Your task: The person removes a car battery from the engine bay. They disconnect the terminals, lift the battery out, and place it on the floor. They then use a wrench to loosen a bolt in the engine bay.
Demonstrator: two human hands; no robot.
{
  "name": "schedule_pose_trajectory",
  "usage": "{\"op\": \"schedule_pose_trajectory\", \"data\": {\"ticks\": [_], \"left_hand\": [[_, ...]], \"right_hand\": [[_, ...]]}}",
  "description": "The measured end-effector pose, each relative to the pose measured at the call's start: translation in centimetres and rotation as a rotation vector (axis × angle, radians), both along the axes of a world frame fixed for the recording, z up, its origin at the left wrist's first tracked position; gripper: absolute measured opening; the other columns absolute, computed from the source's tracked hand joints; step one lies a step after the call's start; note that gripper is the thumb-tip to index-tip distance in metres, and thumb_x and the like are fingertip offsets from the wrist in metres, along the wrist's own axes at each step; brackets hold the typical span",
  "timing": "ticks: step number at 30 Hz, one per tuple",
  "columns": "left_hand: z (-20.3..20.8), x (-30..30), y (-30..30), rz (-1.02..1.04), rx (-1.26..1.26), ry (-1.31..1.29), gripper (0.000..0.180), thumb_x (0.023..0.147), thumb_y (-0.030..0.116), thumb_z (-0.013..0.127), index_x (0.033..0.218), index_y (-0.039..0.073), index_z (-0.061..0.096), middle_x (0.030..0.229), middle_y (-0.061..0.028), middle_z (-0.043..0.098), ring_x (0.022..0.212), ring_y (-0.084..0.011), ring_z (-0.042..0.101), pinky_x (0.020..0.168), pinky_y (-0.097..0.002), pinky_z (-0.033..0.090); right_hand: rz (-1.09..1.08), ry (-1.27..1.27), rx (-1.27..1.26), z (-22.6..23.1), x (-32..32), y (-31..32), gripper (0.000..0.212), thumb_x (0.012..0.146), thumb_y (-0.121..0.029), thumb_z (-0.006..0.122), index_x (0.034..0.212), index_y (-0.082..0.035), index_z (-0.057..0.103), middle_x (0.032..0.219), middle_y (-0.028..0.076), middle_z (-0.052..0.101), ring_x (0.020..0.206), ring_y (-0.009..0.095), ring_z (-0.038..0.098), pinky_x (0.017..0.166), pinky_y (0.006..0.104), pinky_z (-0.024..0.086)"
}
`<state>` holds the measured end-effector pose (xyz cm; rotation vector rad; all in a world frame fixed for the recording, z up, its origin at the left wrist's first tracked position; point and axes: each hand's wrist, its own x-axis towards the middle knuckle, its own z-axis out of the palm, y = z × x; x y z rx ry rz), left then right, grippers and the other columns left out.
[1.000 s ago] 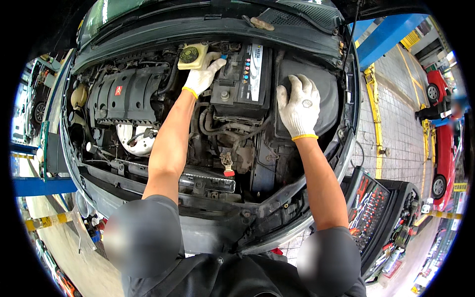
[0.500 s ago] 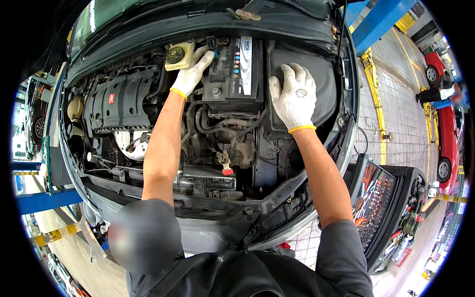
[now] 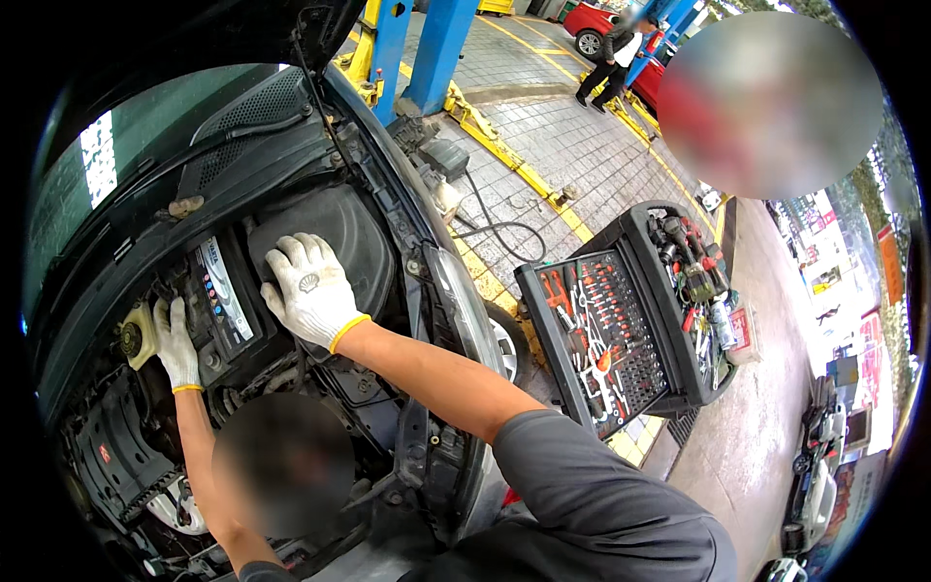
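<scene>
Workshop partly blurred; right hand overlaps cover.

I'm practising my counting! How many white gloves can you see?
2: one glove on the left hand, between the yellowish tank and the battery; the other on the right hand, over the black cover. More could be hidden.

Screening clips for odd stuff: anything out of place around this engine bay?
Yes: a tan lumpy object on the black cowl, beyond the battery; its pale colour stands out there. Identity unclear. Neither left hand nor right hand touches it.
</scene>
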<state>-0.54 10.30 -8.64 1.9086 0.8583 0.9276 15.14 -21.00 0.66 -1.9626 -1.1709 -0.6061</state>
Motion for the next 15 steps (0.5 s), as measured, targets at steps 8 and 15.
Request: {"op": "schedule_pose_trajectory", "data": {"ticks": [8,15], "left_hand": [[-0.7,-1.7,-0.2,0.012,0.39,0.168,0.076,0.109,0.047,0.064,0.158,-0.009,0.048,0.167,-0.0293,0.044,0.153,-0.0408,0.042,0.13,-0.0466,0.032],[-8.3,-3.4,8.5,0.025,1.023,0.439,0.046,0.117,0.029,0.042,0.161,0.017,0.053,0.165,-0.0233,0.048,0.153,-0.0396,0.043,0.129,-0.0495,0.034]], "right_hand": [[-0.011,0.056,0.039,-1.2,-1.6,-0.9,0.043,0.085,-0.026,0.077,0.118,-0.001,0.066,0.132,0.023,0.061,0.132,0.044,0.055,0.119,0.0559,0.041],[-0.008,0.012,0.045,-2.1,-1.7,-0.4,0.05,0.079,-0.029,0.079,0.117,0.002,0.066,0.135,0.025,0.058,0.135,0.047,0.052,0.123,0.0566,0.038]]}}
